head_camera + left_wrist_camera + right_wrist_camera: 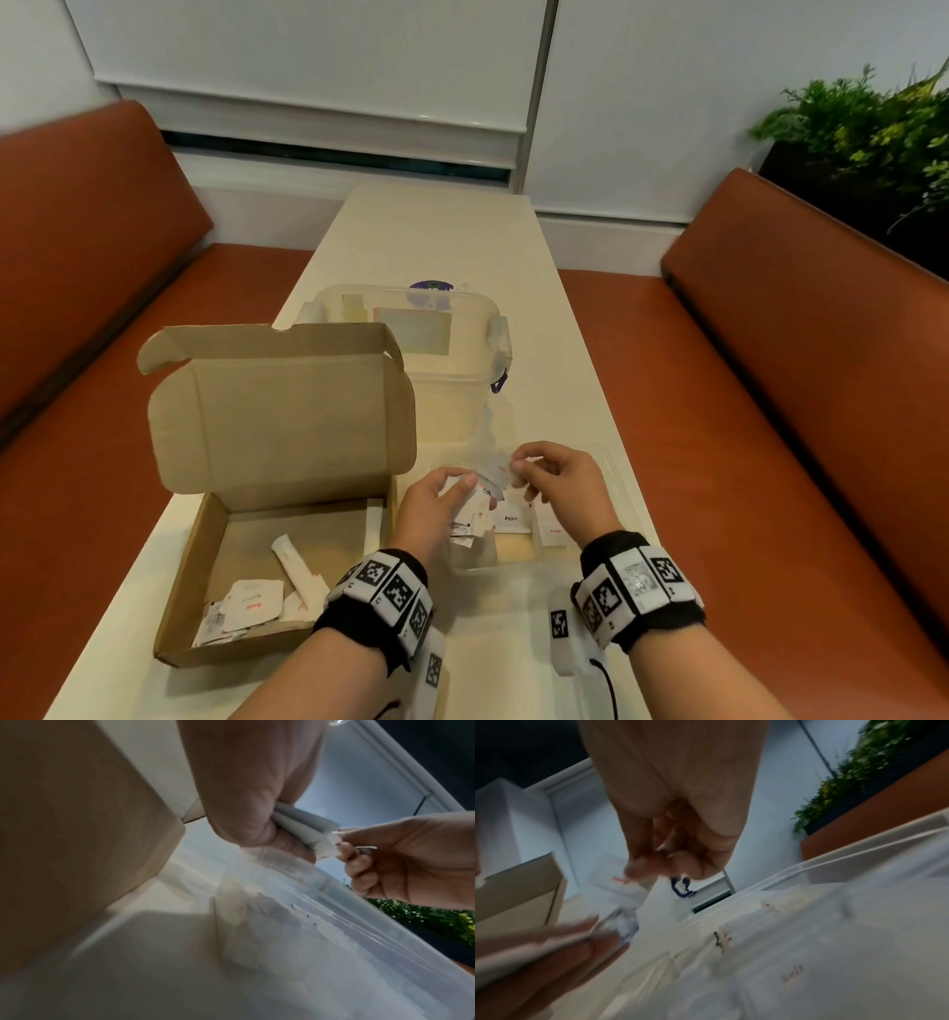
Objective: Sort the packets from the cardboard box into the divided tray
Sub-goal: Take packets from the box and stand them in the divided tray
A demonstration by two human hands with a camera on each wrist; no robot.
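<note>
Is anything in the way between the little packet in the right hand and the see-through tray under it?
Nothing visible blocks it. The right hand pinches a packet directly above the divided tray, with open air below. The left hand, holding more packets, hovers over the tray's left part, beside that path.

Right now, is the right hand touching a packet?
Touching. The left wrist view shows the right hand pinching the edge of a white packet from the bunch the left hand grips.
</note>
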